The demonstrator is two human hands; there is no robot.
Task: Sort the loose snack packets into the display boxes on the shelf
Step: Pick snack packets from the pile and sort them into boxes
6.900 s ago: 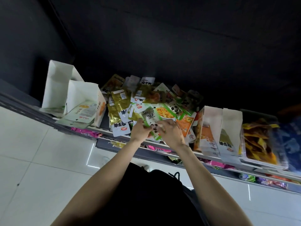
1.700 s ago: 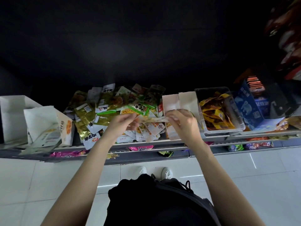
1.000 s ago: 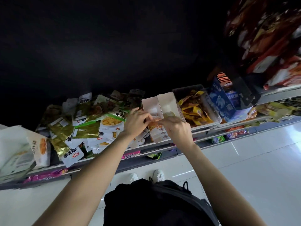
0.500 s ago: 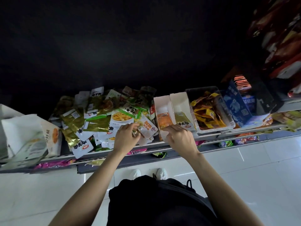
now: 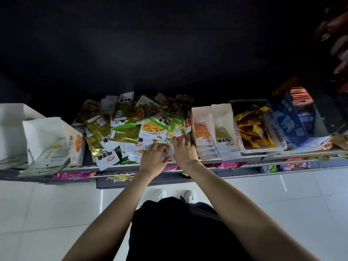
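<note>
We see both hands down in the pile (image 5: 135,127) of loose packets on the shelf (image 5: 244,162), side by side at its near right edge. Our left hand (image 5: 153,157) lies on the white packets with fingers curled; it seems to pinch one, though we cannot tell which. Our right hand (image 5: 183,150) rests just beside it, fingertips bent onto a packet at the pile's edge — whether it grips or only presses, we cannot tell. Just right of the pile stand two white boxes (image 5: 212,117), touching each other: the left one holds orange packets (image 5: 202,134), the right one green-and-white packets (image 5: 224,140). Next to them a clear tub (image 5: 263,147) holds yellow packets, and a blue carton (image 5: 290,121) stands beyond it. At the shelf's left end two more white boxes (image 5: 43,132) stand — well apart from our hands.
</note>
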